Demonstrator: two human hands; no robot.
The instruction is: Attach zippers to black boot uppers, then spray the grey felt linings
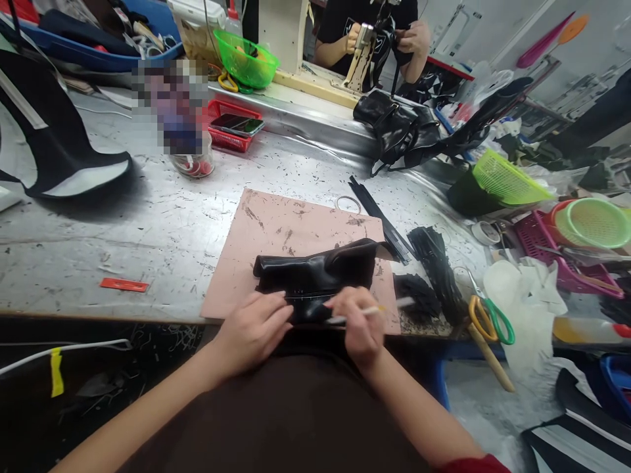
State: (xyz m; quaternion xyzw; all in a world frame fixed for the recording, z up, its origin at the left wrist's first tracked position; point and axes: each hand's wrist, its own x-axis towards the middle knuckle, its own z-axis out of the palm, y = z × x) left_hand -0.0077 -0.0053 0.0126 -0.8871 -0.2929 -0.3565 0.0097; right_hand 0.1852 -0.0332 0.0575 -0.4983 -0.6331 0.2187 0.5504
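A folded black leather piece (320,269) lies on a pinkish board (231,256) at the table's front edge. Small pale marks run in a row along its near part. My left hand (256,322) rests with fingers stretched over the leather's near left edge, pressing it down. In my right hand (362,325) a slim white pen (340,320) is pinched, slightly blurred, its front end close to the leather's near right part. Black strips (379,217) and a bundle of black strips (434,263) lie to the right of the board.
Green-and-orange-handled scissors (488,318) lie to the right. An orange-red strip (123,284) is on the left. Farther back are a red basket (231,131) with a phone, a green basket (246,59) and black leather boots (399,128). A person works at a sewing machine (362,59) opposite.
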